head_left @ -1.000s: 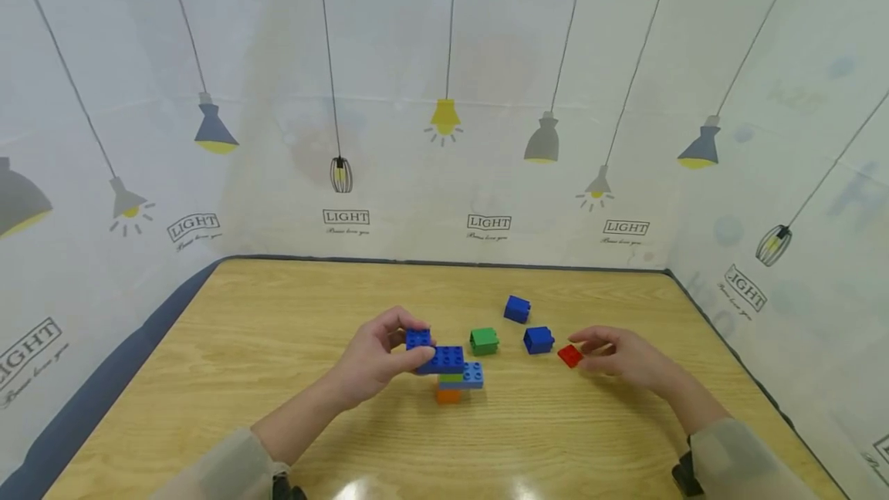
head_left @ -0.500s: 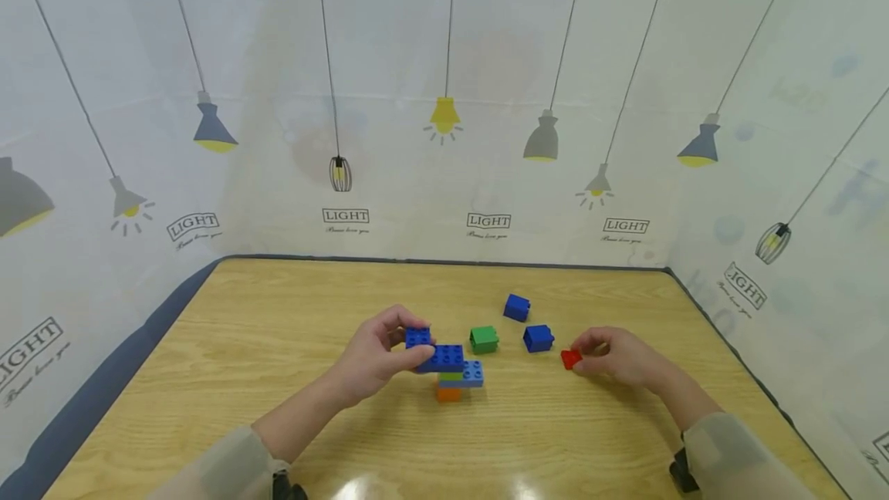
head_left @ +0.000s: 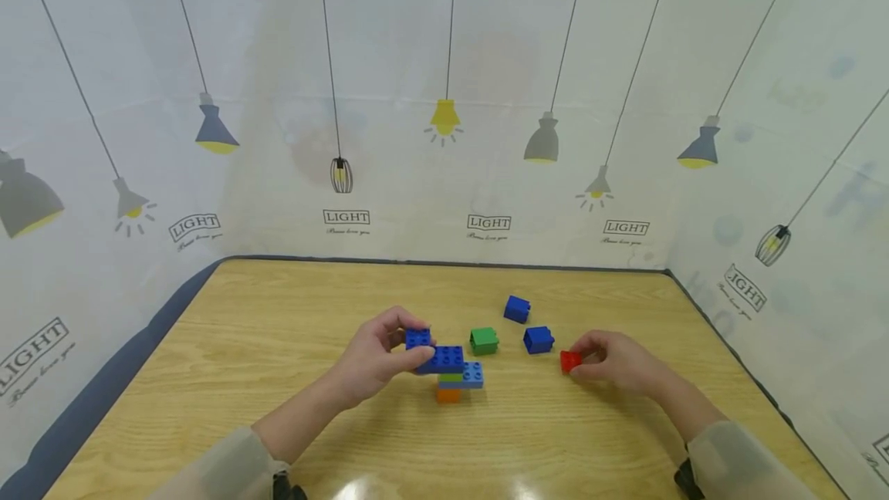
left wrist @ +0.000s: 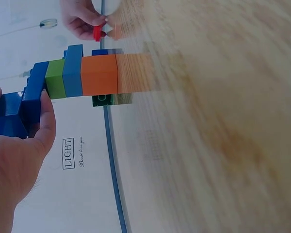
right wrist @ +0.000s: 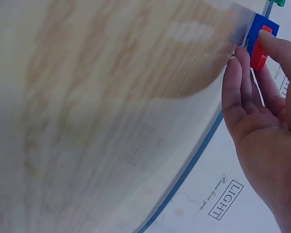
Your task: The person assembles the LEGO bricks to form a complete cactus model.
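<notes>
My left hand (head_left: pixel 371 361) grips the blue bricks (head_left: pixel 444 359) that top a small stack, its thumb along their near side. Below them come a lime green brick (left wrist: pixel 55 78), a light blue brick (head_left: pixel 474 375) and an orange brick (head_left: pixel 448 395) at the base on the table. Over on the right, my right hand (head_left: pixel 620 361) pinches a flat red brick (head_left: pixel 570 362) between thumb and fingers. In the right wrist view the red brick (right wrist: pixel 261 48) is tilted on edge, with the other fingertips close to the tabletop.
Between the hands lie a green brick (head_left: pixel 483 341) and a blue brick (head_left: pixel 538 339), both on their sides. Another blue brick (head_left: pixel 517 309) lies farther back. The wooden table (head_left: pixel 292 292) ends at a printed curtain (head_left: pixel 417 176) behind and at both sides.
My right hand has closed on the red brick, which lay flat on the table, and tipped it up on edge. The left hand and the stack have stayed in place.
</notes>
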{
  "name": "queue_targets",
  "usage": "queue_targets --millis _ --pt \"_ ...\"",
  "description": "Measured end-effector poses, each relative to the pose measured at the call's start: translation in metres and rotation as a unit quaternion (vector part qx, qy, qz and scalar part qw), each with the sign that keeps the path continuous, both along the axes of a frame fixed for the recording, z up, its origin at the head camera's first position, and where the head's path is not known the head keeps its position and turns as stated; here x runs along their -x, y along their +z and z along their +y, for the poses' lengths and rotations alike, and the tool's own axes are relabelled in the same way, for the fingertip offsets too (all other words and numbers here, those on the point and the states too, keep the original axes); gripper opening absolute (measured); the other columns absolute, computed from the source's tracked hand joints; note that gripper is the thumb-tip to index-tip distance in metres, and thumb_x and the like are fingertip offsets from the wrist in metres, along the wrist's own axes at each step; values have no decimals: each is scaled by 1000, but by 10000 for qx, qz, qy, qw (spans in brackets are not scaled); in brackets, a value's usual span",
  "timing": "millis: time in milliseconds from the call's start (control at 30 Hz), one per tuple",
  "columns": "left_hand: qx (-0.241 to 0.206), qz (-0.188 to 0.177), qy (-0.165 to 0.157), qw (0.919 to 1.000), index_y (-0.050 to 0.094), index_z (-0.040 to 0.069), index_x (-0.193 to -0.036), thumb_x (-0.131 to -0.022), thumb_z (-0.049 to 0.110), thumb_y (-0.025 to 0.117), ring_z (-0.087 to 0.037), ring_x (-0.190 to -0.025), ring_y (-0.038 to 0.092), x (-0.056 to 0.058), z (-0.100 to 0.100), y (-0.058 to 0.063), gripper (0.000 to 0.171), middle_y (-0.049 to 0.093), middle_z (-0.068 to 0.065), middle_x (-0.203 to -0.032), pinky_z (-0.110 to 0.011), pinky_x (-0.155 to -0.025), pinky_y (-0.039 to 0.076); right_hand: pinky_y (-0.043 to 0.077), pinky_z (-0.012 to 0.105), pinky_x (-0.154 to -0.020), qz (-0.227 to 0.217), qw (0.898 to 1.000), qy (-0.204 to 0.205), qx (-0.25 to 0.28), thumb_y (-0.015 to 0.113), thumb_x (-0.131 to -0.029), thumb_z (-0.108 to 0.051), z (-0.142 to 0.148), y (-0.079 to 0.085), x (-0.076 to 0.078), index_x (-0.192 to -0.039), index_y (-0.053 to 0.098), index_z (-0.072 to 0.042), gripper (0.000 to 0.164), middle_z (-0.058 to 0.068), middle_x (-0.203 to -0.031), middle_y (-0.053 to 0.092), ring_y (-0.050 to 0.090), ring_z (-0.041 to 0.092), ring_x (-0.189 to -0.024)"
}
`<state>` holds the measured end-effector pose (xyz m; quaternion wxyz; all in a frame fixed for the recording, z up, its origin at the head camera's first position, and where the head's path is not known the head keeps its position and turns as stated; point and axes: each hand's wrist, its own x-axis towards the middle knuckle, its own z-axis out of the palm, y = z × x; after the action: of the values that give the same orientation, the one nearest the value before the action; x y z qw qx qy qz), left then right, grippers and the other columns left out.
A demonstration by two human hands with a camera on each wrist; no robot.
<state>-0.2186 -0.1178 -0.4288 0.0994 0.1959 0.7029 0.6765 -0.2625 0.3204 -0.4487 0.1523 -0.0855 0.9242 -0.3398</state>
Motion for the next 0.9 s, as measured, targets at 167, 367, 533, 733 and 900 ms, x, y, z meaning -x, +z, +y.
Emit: queue_targets --millis 167,367,533,733,900 --pt "-30 30 -7 10000 62 -3 -127 -103 11 77 -23 -109 66 0 0 0 31 65 -13 -125 -33 -84 68 59 32 -88 -113 9982 224 551 89 -93 -22 -10 2 -8 -125 72 -7 39 7 -117 76 70 20 -102" --pt "-47 3 -31 10000 62 -3 -127 -103 11 76 -23 -110 66 0 -1 -1 31 64 -22 -129 -33 -84 68 62 30 -88 -427 9866 531 1479 85 -98 -22 -28 4 -17 -137 69 -7 45 14 -129 72 72 24 -107" --pt "-56 1 -36 10000 61 -3 -127 -103 10 77 -23 -110 66 0 0 0 32 63 -26 -130 -32 -84 68 62 29 -89 -487 9808 669 1763 82 -100 -20 -50 10 -23 -141 71 -10 43 15 -134 70 71 24 -108" --pt "-36 12 -34 10000 62 -3 -127 -103 11 77 -23 -109 66 -1 1 0 32 63 -27 -132 -32 -83 67 65 32 -93 -706 9712 751 2149 81 -102 -22 -78 13 -30 -142 70 -6 45 16 -133 71 72 23 -106" --pt "46 39 5 10000 62 -3 -126 -103 11 77 -24 -109 66 -1 1 1 31 65 -15 -126 -33 -84 68 66 39 -96 -690 9640 845 2423 78 -104 -23 -95 12 -32 -145 68 -5 45 16 -136 73 76 31 -109"
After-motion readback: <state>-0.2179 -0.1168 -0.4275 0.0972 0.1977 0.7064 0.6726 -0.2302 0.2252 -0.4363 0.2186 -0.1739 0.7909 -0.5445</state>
